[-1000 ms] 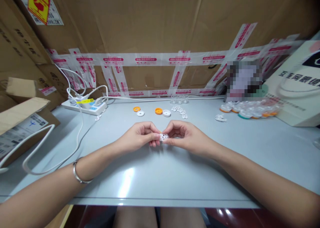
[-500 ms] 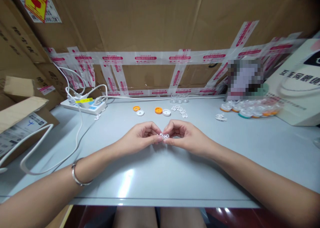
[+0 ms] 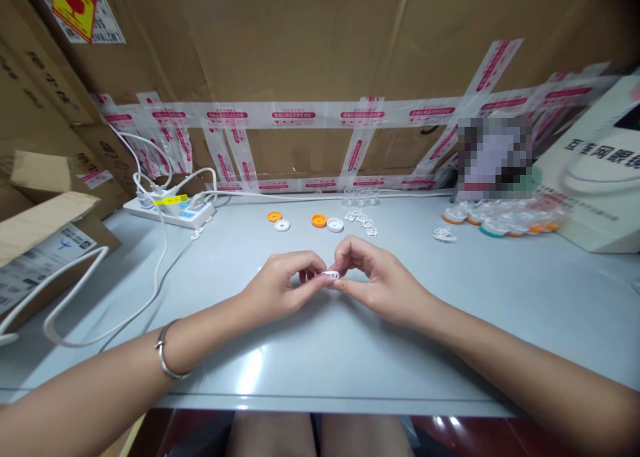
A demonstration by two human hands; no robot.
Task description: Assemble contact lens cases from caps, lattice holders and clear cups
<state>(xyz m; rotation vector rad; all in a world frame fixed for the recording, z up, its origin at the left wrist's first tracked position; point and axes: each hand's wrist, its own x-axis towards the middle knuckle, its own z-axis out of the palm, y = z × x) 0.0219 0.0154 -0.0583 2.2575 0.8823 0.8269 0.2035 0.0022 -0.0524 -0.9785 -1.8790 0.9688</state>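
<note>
- Pinching one small white piece (image 3: 332, 274), left hand (image 3: 287, 282) and right hand (image 3: 383, 280) meet above the surface (image 3: 390, 357).
- Seemingly finished: clear-topped discs (image 3: 494, 227), far right.
- Seemingly remaining: orange discs (image 3: 319, 222), white openwork pieces (image 3: 371, 231), loose beyond.

1. Left-hand grip (image 3: 295, 283) and right-hand grip (image 3: 373, 277) pinch a small white piece (image 3: 333, 273) above a pale bench (image 3: 380, 363).
2. Beyond it, two orange discs (image 3: 319, 221) and two white discs (image 3: 335, 225).
3. Left, a white power strip (image 3: 193, 219).

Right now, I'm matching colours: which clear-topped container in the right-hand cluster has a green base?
The teal-green-based container, at the left front; the other bases that show look orange.
</note>
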